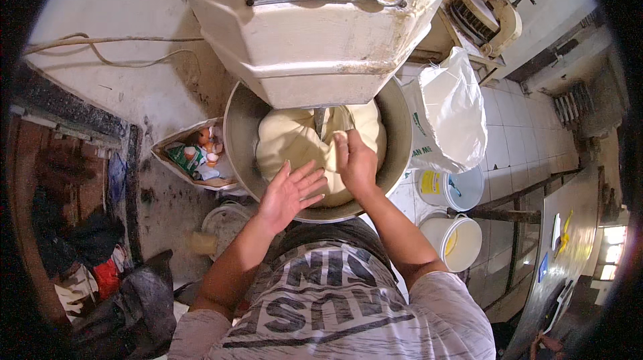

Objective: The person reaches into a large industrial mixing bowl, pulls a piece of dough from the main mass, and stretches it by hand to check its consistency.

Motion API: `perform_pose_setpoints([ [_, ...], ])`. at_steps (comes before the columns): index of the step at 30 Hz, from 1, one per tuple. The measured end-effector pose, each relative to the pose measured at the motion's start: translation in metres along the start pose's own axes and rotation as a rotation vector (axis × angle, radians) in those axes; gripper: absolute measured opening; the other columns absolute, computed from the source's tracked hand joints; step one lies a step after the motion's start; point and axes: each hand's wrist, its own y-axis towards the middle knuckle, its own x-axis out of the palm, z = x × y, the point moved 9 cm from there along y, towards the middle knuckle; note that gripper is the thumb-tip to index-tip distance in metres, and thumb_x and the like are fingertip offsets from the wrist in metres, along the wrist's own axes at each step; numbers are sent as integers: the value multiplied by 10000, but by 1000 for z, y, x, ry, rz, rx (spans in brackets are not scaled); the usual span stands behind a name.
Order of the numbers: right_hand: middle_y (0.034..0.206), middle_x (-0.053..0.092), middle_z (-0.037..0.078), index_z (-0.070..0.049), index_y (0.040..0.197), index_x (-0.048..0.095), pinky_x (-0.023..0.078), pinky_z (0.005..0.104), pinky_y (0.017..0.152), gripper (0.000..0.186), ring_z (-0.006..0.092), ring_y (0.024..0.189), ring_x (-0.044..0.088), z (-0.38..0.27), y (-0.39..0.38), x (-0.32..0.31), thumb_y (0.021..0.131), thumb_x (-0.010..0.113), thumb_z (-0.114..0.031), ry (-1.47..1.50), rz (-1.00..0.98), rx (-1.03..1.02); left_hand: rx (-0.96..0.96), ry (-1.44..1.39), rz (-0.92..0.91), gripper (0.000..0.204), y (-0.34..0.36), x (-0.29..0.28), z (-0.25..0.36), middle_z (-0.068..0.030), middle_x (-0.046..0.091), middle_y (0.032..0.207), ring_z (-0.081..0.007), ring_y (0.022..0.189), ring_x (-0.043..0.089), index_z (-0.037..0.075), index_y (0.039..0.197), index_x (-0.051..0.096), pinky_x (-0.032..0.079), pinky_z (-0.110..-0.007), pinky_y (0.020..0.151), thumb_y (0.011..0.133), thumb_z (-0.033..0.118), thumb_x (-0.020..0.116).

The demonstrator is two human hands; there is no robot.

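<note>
A large steel mixing bowl (402,139) holds pale, smooth dough (281,139) beneath the head of a big cream-painted mixer (308,38). A metal mixing arm (320,117) goes down into the dough at the centre. My right hand (355,162) is closed on a piece of dough beside that arm, lifted a little from the mass. My left hand (288,196), palm turned up with fingers spread, is over the front left of the bowl, holding nothing.
A bag of eggshells and wrappers (194,156) lies left of the bowl. An open white sack (449,105), two buckets (452,243) and a metal-topped table (562,239) are on the right. Another machine (485,12) stands behind on the right, and dark cloths (120,306) lie lower left.
</note>
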Motion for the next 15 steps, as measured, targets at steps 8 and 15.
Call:
perform_pose_setpoints([
  [8,577,535,218,-22,861,531,407,472,509,283,407,574,548,21,-6,14,904,476,-296,43,-30,74,-15,95,200,742,5,-25,-10,-113,313,1404,-245,1275,319,38,1364,271,250,-418,1038,875,592,338],
  [15,559,464,245,37,826,506,384,420,505,289,394,497,452,-7,-39,37,891,512,-244,142,-85,47,40,-52,159,681,12,5,-31,-98,358,1358,-196,1246,351,37,1346,269,301,-389,1009,887,519,416],
])
